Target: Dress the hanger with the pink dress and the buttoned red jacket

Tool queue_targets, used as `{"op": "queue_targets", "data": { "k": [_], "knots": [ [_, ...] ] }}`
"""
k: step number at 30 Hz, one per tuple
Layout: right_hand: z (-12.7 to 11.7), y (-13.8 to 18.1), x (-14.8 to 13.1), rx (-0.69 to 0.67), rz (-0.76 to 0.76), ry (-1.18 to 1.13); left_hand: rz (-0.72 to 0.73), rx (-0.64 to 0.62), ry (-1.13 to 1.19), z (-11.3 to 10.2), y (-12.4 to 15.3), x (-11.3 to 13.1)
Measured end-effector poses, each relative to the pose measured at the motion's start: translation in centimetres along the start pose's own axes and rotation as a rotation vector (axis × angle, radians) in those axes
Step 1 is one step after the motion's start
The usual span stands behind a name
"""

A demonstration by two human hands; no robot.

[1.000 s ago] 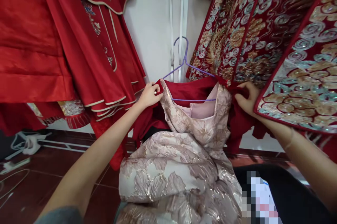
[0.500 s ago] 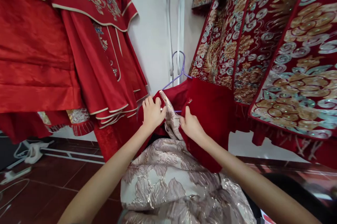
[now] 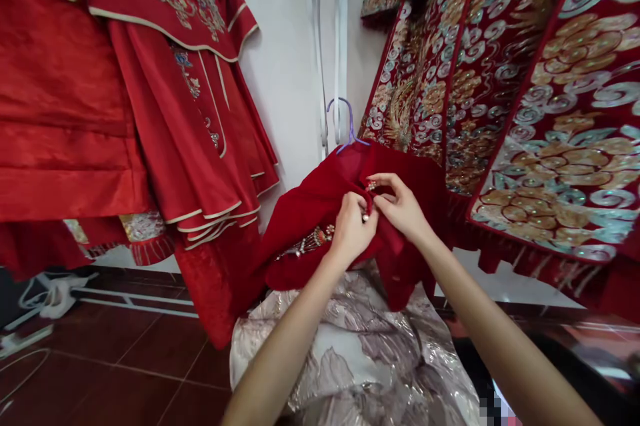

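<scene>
A dark red velvet jacket (image 3: pixel 310 213) hangs on a purple wire hanger (image 3: pixel 345 123) over a pale pink and silver brocade dress (image 3: pixel 350 339). My left hand (image 3: pixel 350 229) and my right hand (image 3: pixel 400 206) meet at the jacket's front, just below the collar. Both pinch the two front edges together around a small beaded clasp (image 3: pixel 371 186). A beaded tassel ornament (image 3: pixel 313 239) shows on the jacket's left panel. The brocade skirt spills down below my forearms.
Red satin garments with gold trim (image 3: pixel 125 99) hang at the left. Heavily embroidered red and gold robes (image 3: pixel 500 79) hang at the right. A white wall with a metal rail (image 3: pixel 325 33) is behind. Dark red floor tiles (image 3: pixel 125 359) and white cables (image 3: pixel 50 286) lie lower left.
The red jacket's two sides were spread apart, showing the brocade bodice. My hands brought both edges together over it, and now both pinch at the clasp in the middle.
</scene>
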State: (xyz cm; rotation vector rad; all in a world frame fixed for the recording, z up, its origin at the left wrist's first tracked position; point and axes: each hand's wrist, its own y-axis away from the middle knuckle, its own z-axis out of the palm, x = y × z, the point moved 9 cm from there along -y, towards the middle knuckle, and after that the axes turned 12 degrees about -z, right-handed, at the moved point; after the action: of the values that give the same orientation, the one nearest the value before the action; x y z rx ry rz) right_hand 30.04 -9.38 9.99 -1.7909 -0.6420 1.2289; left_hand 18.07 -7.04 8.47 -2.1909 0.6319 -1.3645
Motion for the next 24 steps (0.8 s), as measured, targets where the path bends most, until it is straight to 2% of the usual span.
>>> {"op": "queue_targets", "data": {
  "k": [2,6,9,11,14,16,21,24],
  "knots": [
    [0.0,-0.1,0.6,-0.024,0.017,-0.019,0.016,-0.026,0.12,1.4,0.6,-0.3],
    [0.2,0.8,1.8,-0.071,0.1,-0.083,-0.025,-0.006,0.232,1.4,0.4,-2.1],
    [-0.1,1.2,2.2,-0.073,0.143,-0.106,-0.033,-0.017,0.281,0.8,0.5,-2.2],
    [-0.4,1.4,2.5,-0.072,0.167,-0.113,-0.104,-0.02,0.333,0.3,0.6,-2.6],
    [-1.0,1.7,2.9,-0.045,0.196,-0.143,-0.212,0.055,0.389,-1.2,0.5,-3.6],
    [-1.4,2.0,3.0,-0.047,0.204,-0.149,-0.226,0.12,0.392,-2.3,0.4,-3.9],
    [-1.7,1.8,1.5,-0.1,0.095,-0.07,-0.154,0.049,0.295,-3.1,0.3,-2.6],
    [-0.9,1.8,0.2,-0.127,0.047,-0.086,-0.099,0.049,0.181,-3.4,0.6,-1.4]
  ]
}}
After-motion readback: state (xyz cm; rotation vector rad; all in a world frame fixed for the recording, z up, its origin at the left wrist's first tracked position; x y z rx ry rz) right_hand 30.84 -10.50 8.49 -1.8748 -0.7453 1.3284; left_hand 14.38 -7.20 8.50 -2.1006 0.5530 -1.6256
